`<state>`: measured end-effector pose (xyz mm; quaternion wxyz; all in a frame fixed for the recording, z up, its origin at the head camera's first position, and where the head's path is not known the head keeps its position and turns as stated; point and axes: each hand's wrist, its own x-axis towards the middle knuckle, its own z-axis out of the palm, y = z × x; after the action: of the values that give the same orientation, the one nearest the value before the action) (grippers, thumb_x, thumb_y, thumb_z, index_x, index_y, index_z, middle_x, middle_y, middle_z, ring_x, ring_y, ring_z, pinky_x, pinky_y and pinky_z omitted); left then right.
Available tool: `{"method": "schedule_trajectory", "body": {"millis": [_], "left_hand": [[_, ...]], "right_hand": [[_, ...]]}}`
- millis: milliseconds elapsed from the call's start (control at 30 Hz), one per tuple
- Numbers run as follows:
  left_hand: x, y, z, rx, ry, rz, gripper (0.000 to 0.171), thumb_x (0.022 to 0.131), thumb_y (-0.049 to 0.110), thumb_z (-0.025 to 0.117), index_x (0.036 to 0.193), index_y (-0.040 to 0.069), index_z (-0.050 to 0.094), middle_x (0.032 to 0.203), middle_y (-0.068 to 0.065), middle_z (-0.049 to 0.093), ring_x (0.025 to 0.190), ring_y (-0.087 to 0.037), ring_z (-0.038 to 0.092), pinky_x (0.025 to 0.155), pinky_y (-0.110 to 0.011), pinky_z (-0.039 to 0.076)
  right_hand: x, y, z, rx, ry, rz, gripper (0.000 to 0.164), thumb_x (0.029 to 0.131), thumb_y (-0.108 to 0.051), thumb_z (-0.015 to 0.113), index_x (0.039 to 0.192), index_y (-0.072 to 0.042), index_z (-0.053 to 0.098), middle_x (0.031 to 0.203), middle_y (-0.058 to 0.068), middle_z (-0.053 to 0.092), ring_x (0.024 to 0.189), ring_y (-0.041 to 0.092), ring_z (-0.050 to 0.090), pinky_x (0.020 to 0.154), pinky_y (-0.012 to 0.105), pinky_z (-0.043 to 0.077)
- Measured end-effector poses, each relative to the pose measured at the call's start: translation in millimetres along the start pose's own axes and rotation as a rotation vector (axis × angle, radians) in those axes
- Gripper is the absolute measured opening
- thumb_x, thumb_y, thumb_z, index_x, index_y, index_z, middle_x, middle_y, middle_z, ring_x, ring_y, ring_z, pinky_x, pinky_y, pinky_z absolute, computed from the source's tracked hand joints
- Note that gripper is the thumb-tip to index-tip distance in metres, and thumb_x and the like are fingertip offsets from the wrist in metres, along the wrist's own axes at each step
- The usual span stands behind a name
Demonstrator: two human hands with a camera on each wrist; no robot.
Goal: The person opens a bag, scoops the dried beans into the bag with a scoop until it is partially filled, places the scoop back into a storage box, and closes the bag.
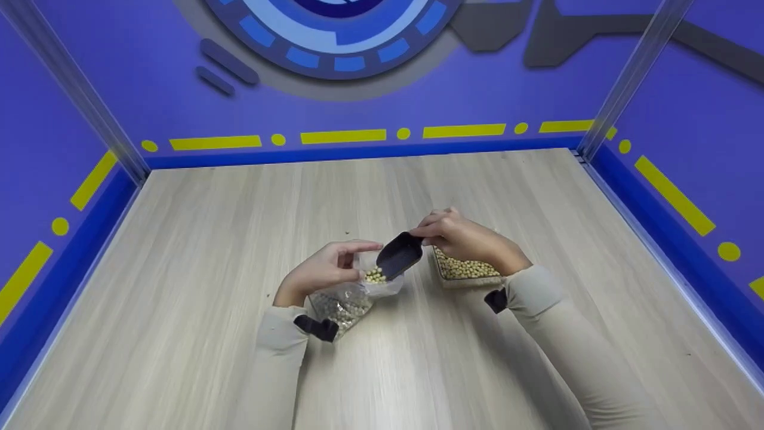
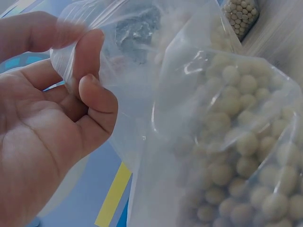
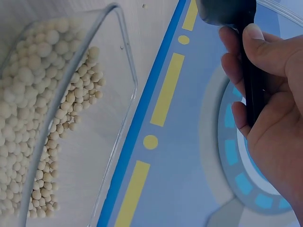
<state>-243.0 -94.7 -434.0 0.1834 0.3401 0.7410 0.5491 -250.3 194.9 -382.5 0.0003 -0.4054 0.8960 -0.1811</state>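
My left hand (image 1: 327, 266) pinches the rim of a clear plastic bag (image 2: 142, 113) that bulges with round, pale-yellow beans (image 2: 246, 165). Its mouth is spread open in the head view. From the right, my right hand (image 1: 450, 234) grips a black scoop (image 1: 401, 255) by the handle, thumb along it in the right wrist view. The scoop tilts down to the left, its lip inside the bag's mouth beside loose beans (image 1: 375, 275). Below my right forearm stands a clear rectangular container (image 3: 130, 66) partly filled with the same beans.
The wooden tabletop (image 1: 227, 227) spreads around both hands. Blue panels (image 1: 382, 113) with yellow marks enclose its back and sides. A single stray bean (image 1: 347, 233) lies behind the bag. Black camera straps (image 1: 316, 327) sit on both wrists.
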Motion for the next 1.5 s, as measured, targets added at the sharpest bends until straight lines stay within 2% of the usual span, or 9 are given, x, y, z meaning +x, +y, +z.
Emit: {"method": "schedule_trajectory", "body": {"millis": [100,267,500,667,767,900,1067,1233,1500], "left_hand": [[-0.1,0.2,0.1,-0.003,-0.002,0.004,0.056,0.082,-0.007,0.057,0.137,-0.002,0.051,0.121,-0.027,0.056,0.064,-0.005,0.041,0.059,-0.017,0.037],[-0.3,-1.3,-0.4,-0.024,-0.009,0.002,0.057,0.082,-0.008,0.057,0.137,-0.001,0.05,0.117,-0.028,0.056,0.064,-0.005,0.041,0.058,-0.017,0.037],[-0.1,-3.2,-0.5,-0.032,-0.01,0.006,0.056,0.082,-0.008,0.058,0.137,-0.002,0.05,0.126,-0.026,0.054,0.063,-0.004,0.041,0.058,-0.017,0.038],[-1.7,-1.3,-0.4,-0.054,-0.007,-0.001,0.056,0.082,-0.008,0.057,0.137,-0.003,0.05,0.112,-0.02,0.058,0.063,-0.003,0.041,0.057,-0.016,0.038],[-2.4,-0.6,-0.5,-0.052,-0.008,-0.009,0.055,0.083,-0.007,0.057,0.138,-0.003,0.049,0.09,-0.01,0.055,0.061,-0.003,0.04,0.056,-0.017,0.037],[-3.3,-0.8,-0.7,-0.035,-0.009,-0.019,0.055,0.084,-0.006,0.057,0.138,-0.003,0.049,0.079,-0.003,0.049,0.06,-0.004,0.038,0.054,-0.017,0.035],[-3.8,-1.1,-0.6,-0.038,-0.007,-0.034,0.055,0.084,-0.006,0.057,0.138,0.0,0.05,0.082,-0.006,0.05,0.061,-0.005,0.037,0.054,-0.018,0.035],[-2.3,-2.7,-0.6,-0.03,-0.01,-0.031,0.056,0.083,-0.007,0.057,0.138,0.0,0.05,0.077,0.0,0.047,0.061,-0.005,0.038,0.054,-0.018,0.036],[-3.4,-1.5,-0.5,-0.019,-0.004,-0.042,0.056,0.084,-0.008,0.056,0.138,0.004,0.051,0.08,-0.004,0.047,0.061,-0.006,0.037,0.055,-0.017,0.035]], "right_hand": [[-0.5,0.7,-1.0,-0.006,0.007,-0.005,0.032,0.091,-0.003,0.059,0.122,-0.003,0.066,0.112,0.013,0.067,0.108,0.03,0.059,0.092,0.046,0.037],[-1.0,3.3,-2.2,0.003,0.019,-0.009,0.032,0.091,-0.002,0.059,0.122,-0.003,0.066,0.111,0.013,0.068,0.106,0.03,0.059,0.092,0.047,0.035],[-5.8,10.4,-3.6,0.059,0.047,0.006,0.032,0.092,-0.004,0.059,0.123,-0.004,0.066,0.112,0.012,0.068,0.109,0.03,0.058,0.095,0.046,0.036],[-13.4,17.9,-8.8,0.107,0.085,0.031,0.032,0.091,-0.004,0.061,0.122,-0.005,0.067,0.112,0.011,0.069,0.107,0.028,0.059,0.095,0.046,0.039],[-19.6,25.2,-13.7,0.084,0.116,0.023,0.031,0.089,-0.003,0.062,0.12,-0.003,0.067,0.108,0.012,0.07,0.101,0.029,0.061,0.092,0.046,0.043],[-31.2,36.6,-21.7,0.063,0.137,0.043,0.031,0.088,-0.001,0.063,0.119,-0.002,0.067,0.105,0.014,0.069,0.098,0.031,0.061,0.088,0.046,0.048],[-47.4,50.5,-32.3,0.024,0.129,0.094,0.032,0.088,0.002,0.062,0.119,-0.001,0.068,0.105,0.015,0.069,0.099,0.032,0.06,0.088,0.047,0.046],[-59.9,59.7,-42.2,-0.092,0.116,0.079,0.031,0.085,0.005,0.064,0.115,0.0,0.07,0.1,0.014,0.07,0.094,0.034,0.061,0.084,0.049,0.041],[-71.9,63.1,-52.6,-0.203,0.005,0.123,0.031,0.084,0.007,0.064,0.113,-0.001,0.07,0.098,0.013,0.07,0.095,0.033,0.061,0.084,0.049,0.039]]}}
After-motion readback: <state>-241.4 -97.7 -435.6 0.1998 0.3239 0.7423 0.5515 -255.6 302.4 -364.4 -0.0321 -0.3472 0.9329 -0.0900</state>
